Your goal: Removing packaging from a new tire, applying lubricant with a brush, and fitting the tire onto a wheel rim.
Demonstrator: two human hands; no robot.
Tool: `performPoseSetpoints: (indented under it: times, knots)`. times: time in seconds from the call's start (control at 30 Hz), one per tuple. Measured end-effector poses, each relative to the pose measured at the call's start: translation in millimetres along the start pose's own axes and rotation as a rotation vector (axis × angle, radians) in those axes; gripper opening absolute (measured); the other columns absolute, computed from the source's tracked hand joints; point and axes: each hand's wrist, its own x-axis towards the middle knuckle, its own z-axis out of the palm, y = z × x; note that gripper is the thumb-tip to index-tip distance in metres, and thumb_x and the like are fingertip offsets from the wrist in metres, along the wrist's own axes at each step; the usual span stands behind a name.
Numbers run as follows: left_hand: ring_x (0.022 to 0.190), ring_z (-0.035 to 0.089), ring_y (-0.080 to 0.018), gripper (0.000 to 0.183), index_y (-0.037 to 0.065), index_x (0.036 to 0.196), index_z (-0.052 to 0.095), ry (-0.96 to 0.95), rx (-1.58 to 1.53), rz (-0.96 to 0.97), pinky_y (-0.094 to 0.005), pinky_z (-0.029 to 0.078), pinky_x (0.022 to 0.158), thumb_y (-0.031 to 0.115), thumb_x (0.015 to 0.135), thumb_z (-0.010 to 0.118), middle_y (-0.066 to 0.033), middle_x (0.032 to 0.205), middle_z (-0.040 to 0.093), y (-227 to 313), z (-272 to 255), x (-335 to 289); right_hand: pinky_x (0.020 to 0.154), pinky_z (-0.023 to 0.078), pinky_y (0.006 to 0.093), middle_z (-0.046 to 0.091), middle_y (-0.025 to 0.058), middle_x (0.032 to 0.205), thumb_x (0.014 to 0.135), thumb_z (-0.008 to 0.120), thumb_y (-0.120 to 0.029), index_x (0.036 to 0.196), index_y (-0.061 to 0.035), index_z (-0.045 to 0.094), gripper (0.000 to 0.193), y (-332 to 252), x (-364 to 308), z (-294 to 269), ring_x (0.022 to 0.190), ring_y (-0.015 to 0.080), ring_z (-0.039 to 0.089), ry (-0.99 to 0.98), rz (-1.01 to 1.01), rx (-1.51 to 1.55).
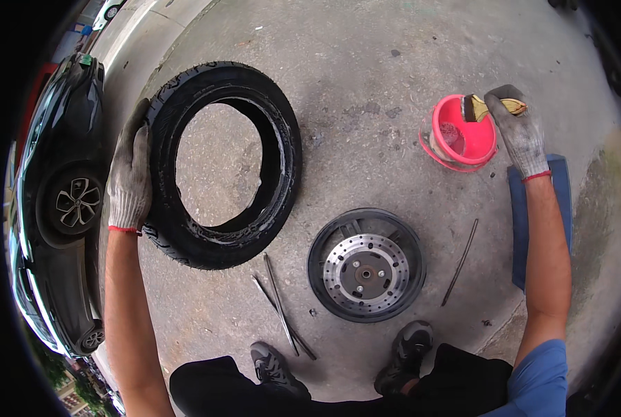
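Observation:
My left hand (131,170), in a grey work glove with a red cuff, holds a black tire (284,139) by the left side of its tread. Whitish wet suds show around the tire's inner edge. In my right hand (519,135), gloved the same way, is a paintbrush (475,109) with a yellowish handle, gripped with its dark bristles over the pink bucket (487,142). Foamy liquid lies inside the bucket. A black wheel rim (317,278) with a silver drilled brake disc (332,267) rests flat on the ground before my feet, apart from both hands.
Two crossed metal tire levers (280,306) lie left of the rim, and another thin metal bar (461,260) is at its right. Under my right forearm is a blue flat object (560,201). A dark car (60,201) stands at the far left on the concrete ground (352,62).

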Motion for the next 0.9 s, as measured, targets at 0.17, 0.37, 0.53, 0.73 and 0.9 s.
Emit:
performPoseSetpoints:
  times: [0.17, 0.37, 0.53, 0.73, 0.9]
  knots:
    - [0.139, 0.043, -0.0299, 0.051, 0.004, 0.146, 0.043, -0.007, 0.056, 0.030, -0.0374, 0.030, 0.116, 0.031, 0.104, 0.040, -0.0210, 0.146, 0.048, 8.6, -1.1, -4.1, 0.080, 0.053, 0.0374, 0.069, 0.0147, 0.100, 0.084, 0.072, -0.023, 0.118, -0.0049, 0.062, 0.040, 39.3, -17.3, 23.3, 0.090, 0.0273, 0.069, -0.154, 0.392, 0.013]
    - [0.135, 0.047, -0.0304, 0.060, 0.009, 0.147, 0.043, 0.021, 0.101, 0.074, -0.0394, 0.035, 0.113, 0.039, 0.097, 0.053, -0.0194, 0.146, 0.049, 20.7, -0.5, -22.0, 0.076, 0.053, 0.0372, 0.070, 0.0159, 0.098, 0.089, 0.066, -0.020, 0.128, -0.0076, 0.056, 0.042, 5.7, -23.8, 14.3, 0.087, 0.0266, 0.069, 0.067, 0.289, -0.068]
    - [0.135, 0.047, -0.0303, 0.064, 0.009, 0.148, 0.043, 0.027, 0.058, 0.085, -0.0392, 0.035, 0.114, 0.039, 0.094, 0.059, -0.0182, 0.147, 0.048, 28.6, -4.3, -39.9, 0.074, 0.053, 0.0381, 0.070, 0.0160, 0.091, 0.091, 0.064, -0.017, 0.109, -0.0043, 0.064, 0.022, -49.4, -54.9, 40.0, 0.084, 0.0254, 0.069, -0.204, 0.038, 0.082]
    - [0.130, 0.053, -0.0303, 0.065, 0.010, 0.146, 0.046, 0.114, 0.066, 0.189, -0.0393, 0.041, 0.110, 0.033, 0.089, 0.068, -0.0170, 0.142, 0.052, 27.2, -11.2, -67.6, 0.087, 0.050, 0.0417, 0.070, 0.0190, 0.093, 0.089, 0.063, -0.023, 0.108, -0.0037, 0.064, 0.026, -107.4, -86.4, 68.1, 0.089, 0.0349, 0.068, -0.595, -0.177, -0.088]
    - [0.134, 0.048, -0.0326, 0.071, 0.009, 0.149, 0.041, 0.078, 0.011, 0.210, -0.0406, 0.037, 0.112, 0.029, 0.086, 0.068, -0.0194, 0.147, 0.047, 15.9, -24.8, -93.3, 0.090, 0.051, 0.0396, 0.071, 0.0192, 0.098, 0.091, 0.062, -0.024, 0.114, -0.0022, 0.063, 0.032, -143.2, -75.0, 73.1, 0.096, 0.0333, 0.069, -0.553, -0.079, -0.033]
